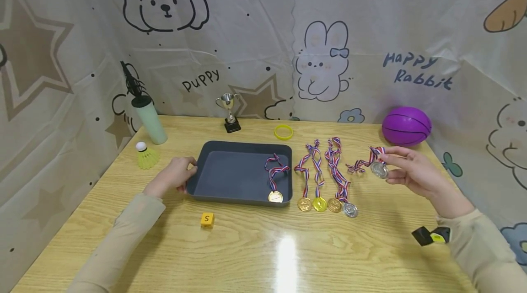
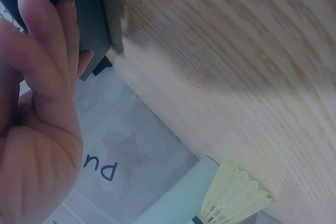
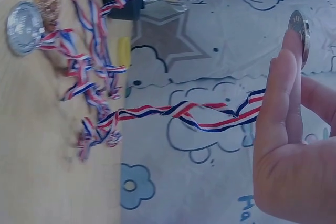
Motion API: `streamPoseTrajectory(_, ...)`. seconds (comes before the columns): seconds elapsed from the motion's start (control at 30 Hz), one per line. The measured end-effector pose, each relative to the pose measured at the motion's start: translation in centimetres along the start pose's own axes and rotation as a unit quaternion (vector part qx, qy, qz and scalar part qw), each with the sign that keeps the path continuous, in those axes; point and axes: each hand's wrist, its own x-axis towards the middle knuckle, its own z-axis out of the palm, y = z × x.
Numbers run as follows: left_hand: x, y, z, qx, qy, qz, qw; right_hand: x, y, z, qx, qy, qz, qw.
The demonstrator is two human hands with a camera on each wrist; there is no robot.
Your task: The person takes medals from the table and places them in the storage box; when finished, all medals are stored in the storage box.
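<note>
The right hand [image 1: 405, 169] reaches over the right side of the table [image 1: 243, 252], thumb and fingers pinching 1 medal [image 1: 379, 170]; the left hand [image 1: 179, 175] grips the left edge of the tray [image 1: 230, 176], fingers bent. The held medal is round, silver, on a striped ribbon [image 3: 256, 100]. 4 other medals [image 1: 319, 204] lie beside the tray's right edge, 1 inside its front right corner.

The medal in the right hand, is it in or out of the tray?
Out: the right hand holds the medal to the right of the tray.
</note>
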Motion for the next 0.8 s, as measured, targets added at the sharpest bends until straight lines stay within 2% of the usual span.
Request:
streamPoseTrajectory(0.13, 0.0, 0.0, 0.0, 0.0, 0.001, 0.002, 1.0, 0.0, -1.2, 0.7, 0.013, -0.02, -0.038, 0.999)
streamPoseTrajectory(0.3, 0.0, 0.2, 0.1, -0.001, 0.003, 0.002, 1.0, -0.1, -2.6, 2.1, 0.017, -0.033, -0.064, 0.9973)
streamPoseTrajectory(0.43, 0.0, 0.2, 0.1, 0.0, 0.0, -0.001, 1.0, -0.3, -3.5, 3.1, 0.032, -0.066, -0.087, 0.9935)
streamPoseTrajectory(0.63, 0.0, 0.1, 0.1, 0.002, -0.001, -0.001, 1.0, -0.5, -4.8, 5.0, -0.007, -0.094, -0.107, 0.9898)
streamPoseTrajectory(0.8, 0.0, 0.0, 0.1, 0.006, 0.0, 0.005, 1.0, -0.1, -5.4, 7.3, -0.02, -0.142, -0.126, 0.9817)
